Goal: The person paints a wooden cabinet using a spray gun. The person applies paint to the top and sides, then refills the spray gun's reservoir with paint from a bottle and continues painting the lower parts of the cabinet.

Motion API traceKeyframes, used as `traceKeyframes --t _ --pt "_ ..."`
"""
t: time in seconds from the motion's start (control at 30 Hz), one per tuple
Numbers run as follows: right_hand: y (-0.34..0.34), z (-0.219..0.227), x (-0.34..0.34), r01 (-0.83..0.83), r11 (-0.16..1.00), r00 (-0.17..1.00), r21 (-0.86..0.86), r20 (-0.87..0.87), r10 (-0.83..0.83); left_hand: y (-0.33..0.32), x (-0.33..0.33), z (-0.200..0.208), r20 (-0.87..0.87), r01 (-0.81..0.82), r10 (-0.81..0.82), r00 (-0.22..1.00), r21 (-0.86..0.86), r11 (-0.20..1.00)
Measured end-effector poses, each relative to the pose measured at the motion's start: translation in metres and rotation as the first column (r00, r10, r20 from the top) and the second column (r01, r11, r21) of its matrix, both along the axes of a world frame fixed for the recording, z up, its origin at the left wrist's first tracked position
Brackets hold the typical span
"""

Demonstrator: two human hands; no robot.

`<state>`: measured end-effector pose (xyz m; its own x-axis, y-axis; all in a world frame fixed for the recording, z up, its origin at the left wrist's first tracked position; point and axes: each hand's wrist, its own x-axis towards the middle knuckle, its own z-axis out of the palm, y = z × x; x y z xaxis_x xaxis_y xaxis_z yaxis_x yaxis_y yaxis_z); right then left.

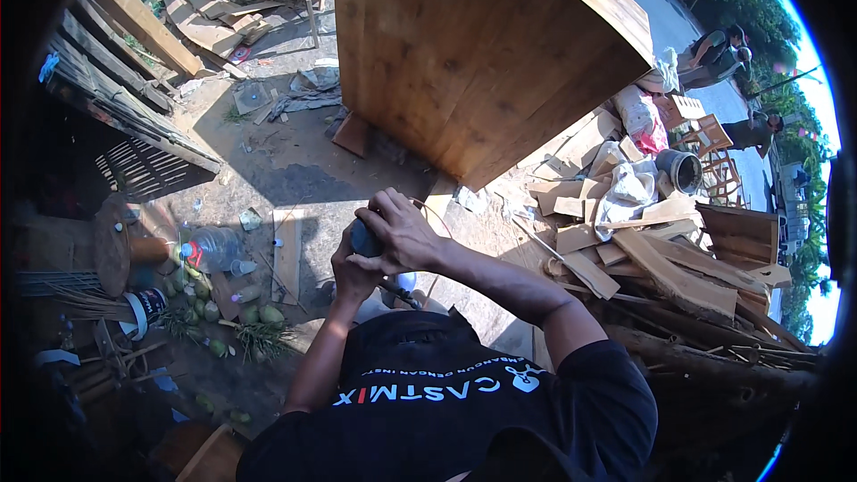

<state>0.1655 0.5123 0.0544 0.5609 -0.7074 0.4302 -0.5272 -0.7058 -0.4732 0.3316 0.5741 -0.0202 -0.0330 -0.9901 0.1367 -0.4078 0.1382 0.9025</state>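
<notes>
Close in front of my body, both hands meet on a hand-held tool with a round, dark grey-blue disc [364,239]. My right hand [402,234] curls over its top and right side. Lower on the left, my left hand [355,275] grips it from the side and below. A dark, narrow part of the tool [397,293] shows beneath the hands; the rest is hidden by fingers and shirt. Beyond the hands stands a large brown wooden panel [473,54], tilted and apart from them.
Wood offcuts [661,259] are heaped at the right, near a dark bucket [680,170]. On the left lie a clear plastic jug [214,250] and green fruits [268,314]. A slatted wooden structure [134,116] stands far left. Other people [714,58] are in the right background.
</notes>
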Motion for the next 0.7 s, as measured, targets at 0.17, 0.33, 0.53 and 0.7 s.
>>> traceKeyframes --t 0.17,0.33,0.53,0.7 --pt "-0.001 0.009 0.069 -0.313 0.946 0.949 -0.087 0.022 0.316 0.043 0.049 -0.034 -0.126 -0.197 0.188 0.974 -0.063 0.978" --pt "0.007 0.031 0.146 -0.542 0.839 0.840 -0.037 0.005 0.543 0.067 0.115 -0.005 -0.033 -0.304 0.303 0.953 -0.104 0.947" --pt "0.009 0.084 0.230 -0.400 0.867 0.845 0.295 0.485 0.225 0.094 0.234 0.024 -0.150 -0.316 0.308 0.939 -0.029 0.948" --pt "-0.014 0.075 0.273 -0.494 0.742 0.710 0.453 0.702 0.045 0.112 0.300 0.023 -0.142 -0.398 0.374 0.917 -0.227 0.889"
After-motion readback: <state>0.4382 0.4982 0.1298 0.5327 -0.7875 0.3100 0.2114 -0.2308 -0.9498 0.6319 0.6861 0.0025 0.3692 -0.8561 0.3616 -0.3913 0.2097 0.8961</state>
